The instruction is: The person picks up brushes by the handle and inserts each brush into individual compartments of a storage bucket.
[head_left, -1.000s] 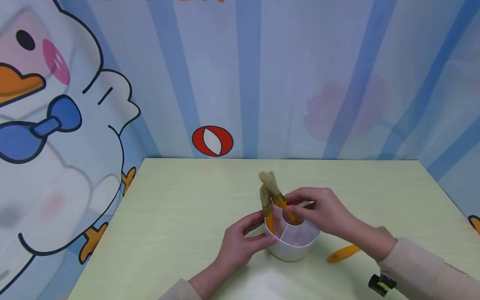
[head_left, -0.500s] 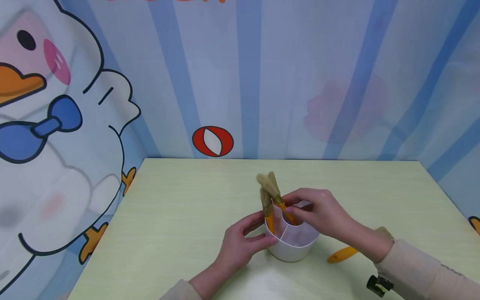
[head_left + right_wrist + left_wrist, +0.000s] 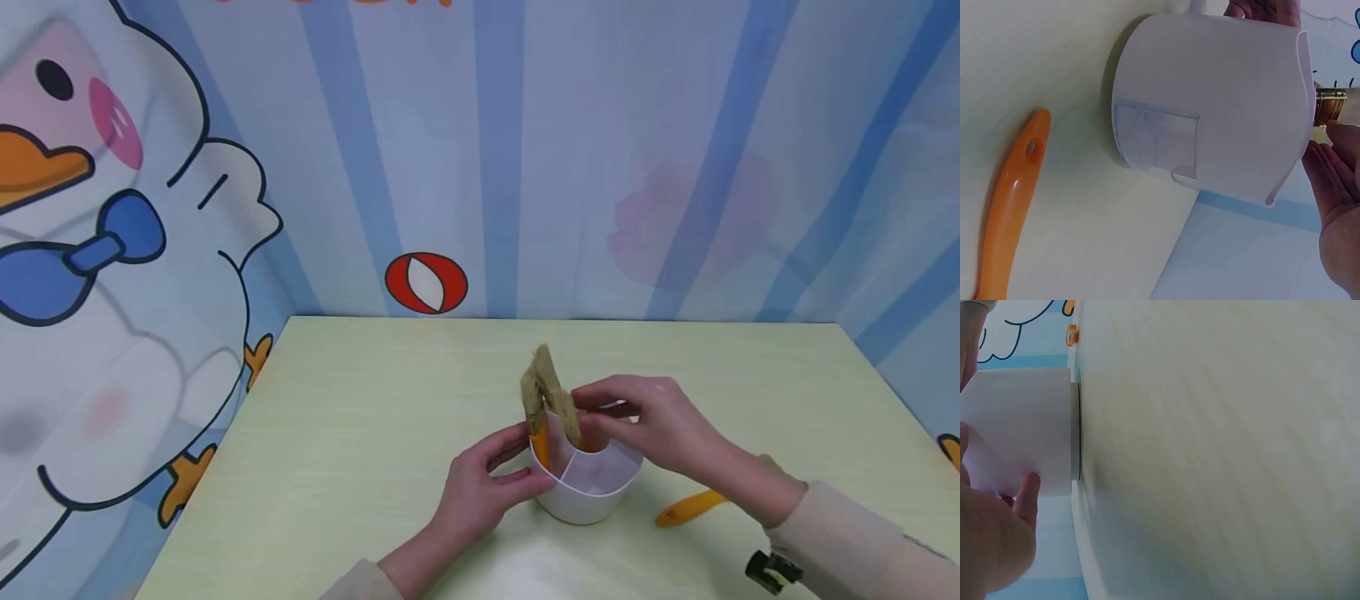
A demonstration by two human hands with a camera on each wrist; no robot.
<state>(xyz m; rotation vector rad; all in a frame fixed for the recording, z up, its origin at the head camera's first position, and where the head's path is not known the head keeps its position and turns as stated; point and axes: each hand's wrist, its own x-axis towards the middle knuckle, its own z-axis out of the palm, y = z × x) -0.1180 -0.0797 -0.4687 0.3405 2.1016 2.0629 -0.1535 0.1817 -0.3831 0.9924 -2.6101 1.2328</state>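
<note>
A white divided holder [image 3: 579,502] stands on the table, with a round inner compartment and partitions. My left hand [image 3: 480,483] grips its left side, thumb at the front rim. One paintbrush [image 3: 533,398] stands bristles up in the left compartment, and more bristles show just behind it. My right hand [image 3: 645,421] is over the holder, pinching another paintbrush [image 3: 567,417] at the round inner compartment. In the right wrist view, a fingertip meets its metal ferrule [image 3: 1330,107] just beyond the rim. That brush's handle is mostly hidden inside the holder.
A further brush with an orange handle [image 3: 690,507] lies on the table right of the holder, partly under the right forearm. The pale table [image 3: 375,400] meets a printed blue backdrop [image 3: 570,167] at its back edge.
The brush in my right hand has turned and sunk, its bristles now lower and nearer the round compartment. My right hand has shifted slightly right. The left hand stays put.
</note>
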